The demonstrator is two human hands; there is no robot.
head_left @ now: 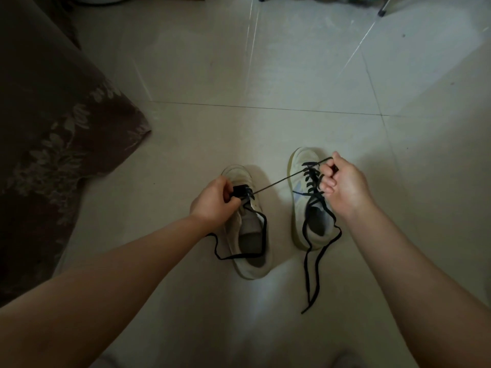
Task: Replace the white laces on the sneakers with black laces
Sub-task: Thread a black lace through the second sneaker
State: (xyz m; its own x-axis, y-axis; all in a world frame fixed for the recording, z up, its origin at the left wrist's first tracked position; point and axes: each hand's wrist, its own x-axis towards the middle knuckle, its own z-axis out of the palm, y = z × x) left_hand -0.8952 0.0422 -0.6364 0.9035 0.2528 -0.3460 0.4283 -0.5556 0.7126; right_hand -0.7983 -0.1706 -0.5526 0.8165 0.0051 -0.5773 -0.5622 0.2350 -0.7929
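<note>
Two off-white sneakers stand on the tiled floor, toes pointing away. The right sneaker (310, 208) is laced with a black lace whose loose ends trail toward me on the floor (310, 277). The left sneaker (249, 235) has a black lace (263, 235) only through its lowest eyelets. My left hand (212, 203) pinches that lace at the eyelets near the toe. My right hand (342, 184) grips the other end, pulled taut across to above the right sneaker. The slack part loops over the left sneaker's opening and out to the left.
A brown floral fabric (53, 144), like a bed cover or sofa drape, hangs down on the left. Furniture legs (382, 11) show at the top right. Light glossy floor tiles (265, 75) stretch ahead of the sneakers.
</note>
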